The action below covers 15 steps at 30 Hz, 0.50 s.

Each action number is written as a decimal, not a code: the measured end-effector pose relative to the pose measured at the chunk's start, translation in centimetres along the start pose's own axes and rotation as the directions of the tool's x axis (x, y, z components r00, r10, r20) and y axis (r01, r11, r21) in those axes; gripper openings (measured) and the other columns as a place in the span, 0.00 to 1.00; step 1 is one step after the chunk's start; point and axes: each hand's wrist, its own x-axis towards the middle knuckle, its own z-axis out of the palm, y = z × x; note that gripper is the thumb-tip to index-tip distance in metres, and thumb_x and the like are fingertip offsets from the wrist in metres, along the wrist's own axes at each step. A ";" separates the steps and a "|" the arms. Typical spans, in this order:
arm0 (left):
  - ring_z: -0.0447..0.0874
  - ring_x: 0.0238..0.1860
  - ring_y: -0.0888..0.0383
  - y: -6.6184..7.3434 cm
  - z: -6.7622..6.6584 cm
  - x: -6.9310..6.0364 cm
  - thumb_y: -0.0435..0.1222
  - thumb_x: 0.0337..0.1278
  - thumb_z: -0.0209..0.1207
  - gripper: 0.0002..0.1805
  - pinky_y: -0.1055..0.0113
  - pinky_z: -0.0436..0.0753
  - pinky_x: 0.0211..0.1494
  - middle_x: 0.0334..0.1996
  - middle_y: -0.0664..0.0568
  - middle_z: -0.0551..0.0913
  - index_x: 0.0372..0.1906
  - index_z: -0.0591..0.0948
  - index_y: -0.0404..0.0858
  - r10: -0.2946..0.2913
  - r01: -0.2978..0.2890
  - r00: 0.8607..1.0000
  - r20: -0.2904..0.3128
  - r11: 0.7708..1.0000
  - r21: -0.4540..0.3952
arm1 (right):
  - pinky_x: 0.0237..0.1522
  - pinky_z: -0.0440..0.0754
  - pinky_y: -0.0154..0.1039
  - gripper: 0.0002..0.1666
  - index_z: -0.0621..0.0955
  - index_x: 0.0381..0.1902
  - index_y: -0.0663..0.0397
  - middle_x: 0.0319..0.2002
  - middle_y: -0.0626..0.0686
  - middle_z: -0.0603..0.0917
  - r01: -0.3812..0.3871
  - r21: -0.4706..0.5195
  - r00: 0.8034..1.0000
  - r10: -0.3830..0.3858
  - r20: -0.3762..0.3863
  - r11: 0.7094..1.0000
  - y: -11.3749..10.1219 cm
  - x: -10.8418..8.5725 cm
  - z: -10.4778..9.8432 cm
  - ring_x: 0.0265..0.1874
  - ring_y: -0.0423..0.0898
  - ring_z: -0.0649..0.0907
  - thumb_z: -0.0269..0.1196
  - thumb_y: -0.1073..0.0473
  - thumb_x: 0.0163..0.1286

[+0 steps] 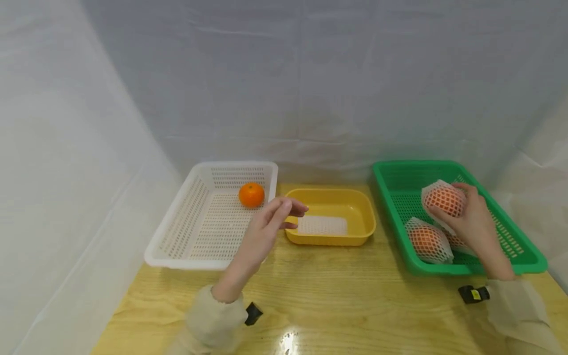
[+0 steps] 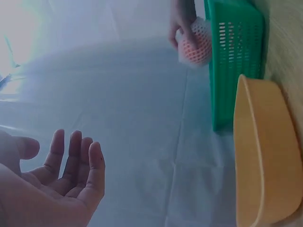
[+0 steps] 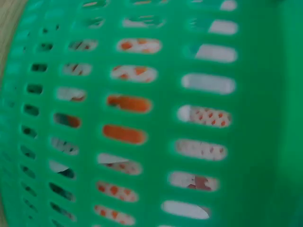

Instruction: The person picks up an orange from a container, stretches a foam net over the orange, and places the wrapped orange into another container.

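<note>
My right hand (image 1: 481, 227) grips a round orange-red fruit in a white foam net (image 1: 443, 198), lifted over the green basket (image 1: 461, 268). Beneath it lie more netted fruits (image 1: 426, 241), one partly hidden by that hand. In the left wrist view, the netted fruit (image 2: 198, 46) shows beside the basket's rim. My left hand (image 1: 264, 227) hovers near the left end of the yellow basket (image 1: 330, 240), fingers loosely bent and holding nothing. A bare orange mandarin (image 1: 251, 195) sits in the white basket (image 1: 186, 264). Only the green basket's slotted wall (image 3: 260, 118) fills the right wrist view, with netted fruit behind it.
The three baskets stand in a row on a wooden table (image 1: 337, 296), the yellow one in the middle. White sheeting (image 1: 301, 98) hangs behind them and down both sides. A small black camera (image 1: 474, 294) is worn at the right wrist, another (image 1: 253, 313) at the left.
</note>
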 end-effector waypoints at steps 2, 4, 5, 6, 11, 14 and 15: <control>0.81 0.52 0.49 0.9 -0.9 0.4 0.38 0.81 0.44 0.18 0.58 0.85 0.52 0.51 0.38 0.83 0.52 0.80 0.28 0.010 -0.009 1.000 -0.017 1.000 0.026 | 0.39 0.69 0.73 0.51 0.54 0.78 0.65 0.62 0.84 0.61 -0.004 -0.048 0.999 0.006 0.041 0.999 0.6 0.2 0.2 0.54 0.79 0.67 0.65 0.44 0.72; 0.82 0.53 0.49 1.6 -1.8 0.8 0.39 0.81 0.45 0.18 0.54 0.85 0.54 0.51 0.38 0.83 0.52 0.80 0.29 0.009 -0.007 0.999 -0.036 0.999 0.053 | 0.42 0.68 0.76 0.52 0.54 0.78 0.64 0.64 0.85 0.60 -0.009 -0.087 0.997 0.016 0.081 0.996 1.3 0.3 0.3 0.56 0.80 0.65 0.64 0.42 0.72; 0.82 0.53 0.49 2.0 -2.2 1.0 0.39 0.81 0.45 0.18 0.55 0.84 0.55 0.51 0.38 0.83 0.52 0.80 0.29 0.007 -0.004 0.999 -0.041 0.998 0.063 | 0.43 0.67 0.76 0.52 0.53 0.79 0.64 0.64 0.85 0.59 -0.008 -0.099 0.995 0.018 0.094 0.995 1.6 0.3 0.5 0.56 0.81 0.64 0.63 0.41 0.73; 0.82 0.54 0.49 2.3 -2.7 1.2 0.40 0.81 0.46 0.18 0.56 0.84 0.55 0.52 0.38 0.82 0.53 0.80 0.29 0.003 0.001 0.999 -0.049 0.997 0.073 | 0.44 0.67 0.76 0.52 0.53 0.79 0.64 0.65 0.84 0.60 -0.004 -0.101 0.995 0.014 0.098 0.995 1.8 0.3 0.6 0.57 0.81 0.64 0.63 0.42 0.73; 0.80 0.55 0.52 3.6 -4.7 2.4 0.44 0.81 0.47 0.20 0.60 0.83 0.56 0.54 0.44 0.82 0.56 0.80 0.32 -0.020 0.029 0.997 -0.077 0.993 0.115 | 0.44 0.69 0.73 0.48 0.57 0.76 0.66 0.63 0.82 0.66 0.019 -0.070 0.999 -0.015 0.048 0.997 2.2 0.5 1.3 0.55 0.78 0.70 0.64 0.45 0.73; 0.79 0.56 0.53 3.9 -5.8 3.7 0.45 0.81 0.46 0.21 0.56 0.82 0.60 0.54 0.45 0.82 0.57 0.80 0.32 -0.031 0.041 0.997 -0.076 0.990 0.133 | 0.41 0.70 0.71 0.43 0.61 0.73 0.67 0.59 0.81 0.67 0.029 -0.092 0.999 -0.027 0.031 0.995 2.4 0.5 1.5 0.51 0.77 0.71 0.64 0.46 0.73; 0.79 0.57 0.52 3.9 -6.2 4.2 0.45 0.81 0.46 0.22 0.54 0.81 0.61 0.55 0.44 0.81 0.57 0.79 0.32 -0.037 0.048 0.996 -0.077 0.989 0.141 | 0.41 0.70 0.71 0.42 0.62 0.72 0.67 0.59 0.81 0.67 0.037 -0.105 0.999 -0.034 0.032 0.994 2.5 0.5 1.5 0.51 0.77 0.71 0.64 0.46 0.73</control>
